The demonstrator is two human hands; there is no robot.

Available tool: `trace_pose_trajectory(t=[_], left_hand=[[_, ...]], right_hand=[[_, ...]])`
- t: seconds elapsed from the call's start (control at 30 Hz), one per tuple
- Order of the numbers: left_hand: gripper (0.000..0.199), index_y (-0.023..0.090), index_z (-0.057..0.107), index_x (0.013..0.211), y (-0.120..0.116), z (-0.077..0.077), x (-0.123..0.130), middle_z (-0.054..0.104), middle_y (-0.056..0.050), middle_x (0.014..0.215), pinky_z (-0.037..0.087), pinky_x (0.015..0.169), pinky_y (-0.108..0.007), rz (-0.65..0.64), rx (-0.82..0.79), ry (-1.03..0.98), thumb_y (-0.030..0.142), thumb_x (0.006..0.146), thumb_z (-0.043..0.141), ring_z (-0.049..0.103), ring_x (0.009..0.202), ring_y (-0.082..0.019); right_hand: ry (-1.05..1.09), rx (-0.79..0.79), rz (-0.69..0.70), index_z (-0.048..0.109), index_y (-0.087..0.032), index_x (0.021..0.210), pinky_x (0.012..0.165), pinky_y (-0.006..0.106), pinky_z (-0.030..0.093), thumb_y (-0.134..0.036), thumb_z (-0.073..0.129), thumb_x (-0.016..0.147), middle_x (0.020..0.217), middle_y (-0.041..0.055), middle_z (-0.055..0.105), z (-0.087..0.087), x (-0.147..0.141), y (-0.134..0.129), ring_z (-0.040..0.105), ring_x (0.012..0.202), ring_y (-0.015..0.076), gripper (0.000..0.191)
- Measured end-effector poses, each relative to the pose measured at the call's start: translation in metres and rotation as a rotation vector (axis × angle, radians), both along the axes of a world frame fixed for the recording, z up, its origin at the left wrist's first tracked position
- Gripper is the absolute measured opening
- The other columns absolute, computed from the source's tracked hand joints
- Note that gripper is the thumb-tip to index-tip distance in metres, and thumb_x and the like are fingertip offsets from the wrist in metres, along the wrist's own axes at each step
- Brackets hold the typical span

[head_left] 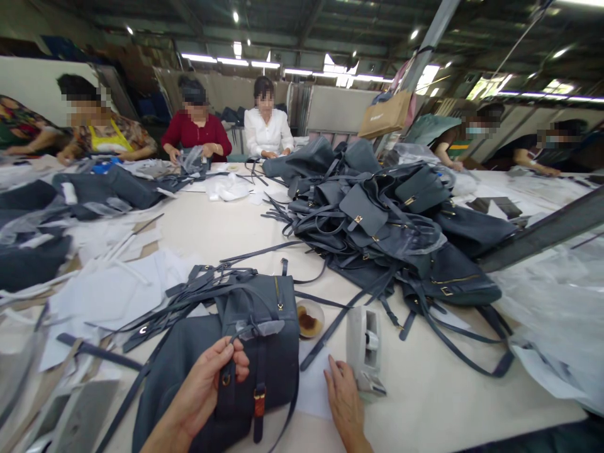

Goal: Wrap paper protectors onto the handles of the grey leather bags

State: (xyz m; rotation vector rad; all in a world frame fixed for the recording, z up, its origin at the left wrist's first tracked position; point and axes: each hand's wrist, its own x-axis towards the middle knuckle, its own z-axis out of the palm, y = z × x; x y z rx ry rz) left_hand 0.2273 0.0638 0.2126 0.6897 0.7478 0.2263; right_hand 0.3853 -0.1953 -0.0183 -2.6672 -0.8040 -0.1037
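Observation:
A dark blue-grey backpack (262, 371) lies in front of me, with a gold zipper and a gold buckle on its flap. My left hand (210, 377) pinches a thin dark strap (231, 346) of this bag between thumb and fingers. A scrap of clear plastic (268, 328) sits around the strap just above those fingers. To the right, my right hand (346, 399) rests with fingers extended on a white sheet of paper (314, 384), close beside a grey tape dispenser (370, 352). Nothing shows in that hand.
A large heap of similar bags (377, 214) fills the table's right middle. Loose straps (198, 296) and white papers (127, 296) lie left. Behind the backpack stands a small bowl (310, 318) with brown contents. A metal post (547, 233) slants at right; several co-workers sit opposite.

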Motion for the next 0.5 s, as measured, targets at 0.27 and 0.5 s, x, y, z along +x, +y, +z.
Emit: trace_pose_trajectory(t=[0.27, 0.5], left_hand=[[0.031, 0.012, 0.062, 0.083, -0.001, 0.000, 0.000, 0.063, -0.002, 0.066, 0.045, 0.059, -0.023, -0.008, 0.001, -0.001, 0.030, 0.068, 0.081, 0.058, 0.058, -0.012], [0.038, 0.012, 0.062, 0.083, -0.003, -0.001, 0.003, 0.064, -0.002, 0.067, 0.046, 0.059, -0.022, -0.027, 0.002, 0.029, 0.034, 0.062, 0.085, 0.059, 0.058, -0.012]], right_hand=[[0.048, 0.001, -0.030, 0.067, -0.025, 0.089, 0.060, 0.028, 0.049, -0.026, 0.046, 0.091, 0.109, 0.0085, 0.064, 0.007, -0.002, 0.004, 0.064, 0.092, 0.0241, 0.022], [0.073, 0.038, -0.087, 0.064, -0.018, 0.109, 0.071, 0.033, 0.050, -0.030, 0.041, 0.093, 0.108, 0.0127, 0.063, 0.010, 0.005, 0.015, 0.064, 0.091, 0.0254, 0.030]])
